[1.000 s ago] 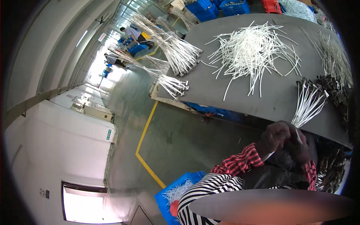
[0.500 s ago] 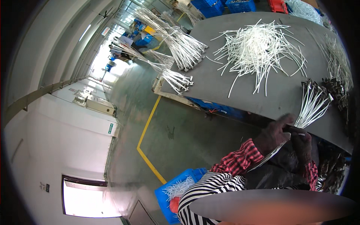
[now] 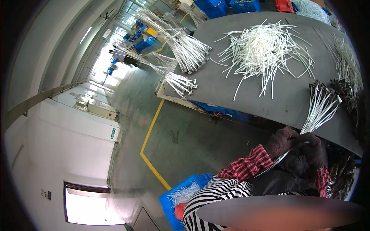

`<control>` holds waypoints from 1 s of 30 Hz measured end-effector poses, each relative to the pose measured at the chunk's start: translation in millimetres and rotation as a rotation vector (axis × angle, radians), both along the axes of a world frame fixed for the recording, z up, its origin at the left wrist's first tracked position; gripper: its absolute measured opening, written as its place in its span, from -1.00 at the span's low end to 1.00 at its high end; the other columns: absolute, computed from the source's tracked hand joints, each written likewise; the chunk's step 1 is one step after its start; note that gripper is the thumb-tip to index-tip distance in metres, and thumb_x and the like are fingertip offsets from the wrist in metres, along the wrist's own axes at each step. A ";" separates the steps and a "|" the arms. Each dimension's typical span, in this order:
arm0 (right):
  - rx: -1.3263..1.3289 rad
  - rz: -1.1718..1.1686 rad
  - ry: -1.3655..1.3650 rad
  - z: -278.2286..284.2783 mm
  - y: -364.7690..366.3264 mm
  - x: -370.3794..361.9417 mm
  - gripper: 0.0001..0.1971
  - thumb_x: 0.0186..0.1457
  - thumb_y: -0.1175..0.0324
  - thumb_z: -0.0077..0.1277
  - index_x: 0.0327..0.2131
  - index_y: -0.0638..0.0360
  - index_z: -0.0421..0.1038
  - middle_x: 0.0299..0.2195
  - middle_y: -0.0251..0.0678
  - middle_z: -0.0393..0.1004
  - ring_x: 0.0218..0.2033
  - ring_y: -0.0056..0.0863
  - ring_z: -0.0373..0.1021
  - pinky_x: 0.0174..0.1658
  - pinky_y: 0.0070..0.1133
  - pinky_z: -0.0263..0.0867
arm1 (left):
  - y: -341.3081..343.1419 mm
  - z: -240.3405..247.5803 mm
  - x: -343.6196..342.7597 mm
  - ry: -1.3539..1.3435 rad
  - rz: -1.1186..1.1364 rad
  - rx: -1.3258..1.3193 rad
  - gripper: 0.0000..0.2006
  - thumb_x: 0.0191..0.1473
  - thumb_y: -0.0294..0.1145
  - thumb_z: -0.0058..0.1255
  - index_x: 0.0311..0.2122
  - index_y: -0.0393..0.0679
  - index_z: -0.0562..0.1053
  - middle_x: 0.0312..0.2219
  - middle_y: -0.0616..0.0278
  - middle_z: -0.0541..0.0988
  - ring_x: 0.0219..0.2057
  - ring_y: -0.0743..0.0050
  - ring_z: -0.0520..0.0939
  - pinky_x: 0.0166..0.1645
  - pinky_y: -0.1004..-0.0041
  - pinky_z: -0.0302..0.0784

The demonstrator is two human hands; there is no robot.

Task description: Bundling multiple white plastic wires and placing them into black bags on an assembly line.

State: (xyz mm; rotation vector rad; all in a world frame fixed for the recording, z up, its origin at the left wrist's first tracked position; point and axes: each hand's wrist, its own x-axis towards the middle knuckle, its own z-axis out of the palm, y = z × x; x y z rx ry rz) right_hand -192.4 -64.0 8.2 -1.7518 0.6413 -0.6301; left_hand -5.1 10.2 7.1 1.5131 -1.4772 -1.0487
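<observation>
A bundle of thin white cables with dark connector ends leans over the table's near edge, its connectors fanned out on the tabletop. My left hand, in a dark glove, is closed round the bundle just below that edge. Close against it, my gloved right hand has its fingers bent in at the same spot; a tiny pale bit shows between the hands, too small to name. The cables' lower lengths run down past my left wrist toward my lap. Dark glossy sheeting lies below my hands.
A loose heap of white tubes lies on the grey table. Tied cable bundles hang over its far left end; more cables lie along the right. A blue bin with white pieces stands on the floor at my left.
My left hand has curled its outstretched finger and come down slightly against my right hand. Both hands now sit closer together on the cable bundle, which has barely moved.
</observation>
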 end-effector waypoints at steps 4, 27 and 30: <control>-0.359 -0.183 0.084 -7.4 4.7 1.3 -0.63 -0.18 0.47 0.16 -0.18 0.12 0.50 -0.36 -0.19 0.50 -0.32 -0.23 0.44 -0.31 -0.40 0.34 | -1.1 -9.4 -6.0 0.008 0.105 0.046 -0.79 0.07 -0.35 0.08 -0.23 -0.23 0.52 -0.24 0.01 0.56 -0.16 0.19 0.57 -0.05 0.31 0.44; -0.339 -0.174 0.056 -24.3 22.4 -3.9 -0.84 0.08 0.32 -0.04 -0.52 0.13 0.33 -0.58 -0.43 0.32 -0.60 -0.62 0.23 -0.53 -0.61 0.16 | 5.0 -38.8 16.8 -0.146 0.404 0.011 -0.81 0.08 -0.32 0.04 -0.40 -0.25 0.48 -0.53 0.02 0.50 -0.51 0.36 0.54 -0.34 0.34 0.46; -0.143 -0.126 -0.049 -17.0 23.3 -6.0 -0.83 0.10 0.29 -0.07 -0.50 0.13 0.32 -0.57 -0.48 0.32 -0.58 -0.66 0.23 -0.51 -0.62 0.15 | 9.8 -49.7 20.1 -0.215 0.494 0.024 -0.81 0.09 -0.31 0.03 -0.38 -0.24 0.48 -0.55 0.05 0.51 -0.50 0.32 0.55 -0.33 0.34 0.46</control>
